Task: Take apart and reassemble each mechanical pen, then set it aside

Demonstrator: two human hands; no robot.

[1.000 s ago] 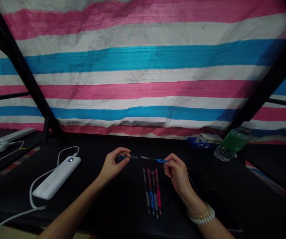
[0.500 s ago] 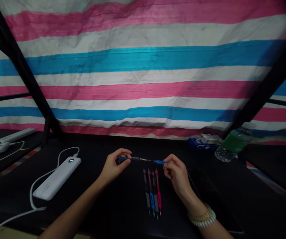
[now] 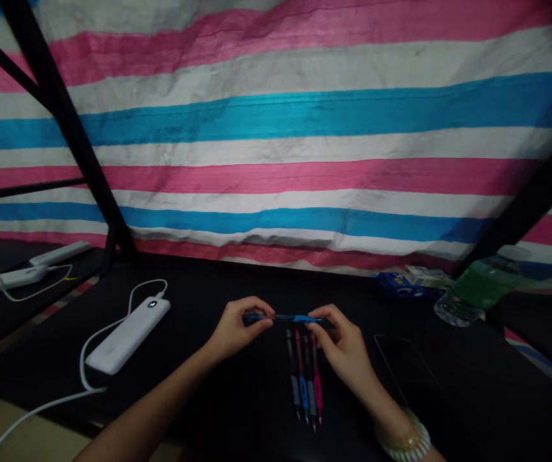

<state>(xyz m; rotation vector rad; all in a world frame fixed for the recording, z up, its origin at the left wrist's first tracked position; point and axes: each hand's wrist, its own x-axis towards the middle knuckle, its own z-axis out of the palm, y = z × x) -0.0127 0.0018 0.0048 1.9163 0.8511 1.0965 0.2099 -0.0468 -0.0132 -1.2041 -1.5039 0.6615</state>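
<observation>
left hand (image 3: 241, 326): pinched on blue pen (image 3: 299, 318), left end
right hand (image 3: 342, 340): pinched at its blue grip
four pens (image 3: 304, 393): side by side on black table (image 3: 227, 398)

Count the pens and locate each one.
5: a blue pen held by the left hand and right hand; on the black table, left to right, a gray pen, a blue-gripped pen, another gray pen, a pink pen.

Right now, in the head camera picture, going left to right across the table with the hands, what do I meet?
White power bank → left hand → blue pen held in both hands → right hand → green-and-clear bottle.
</observation>
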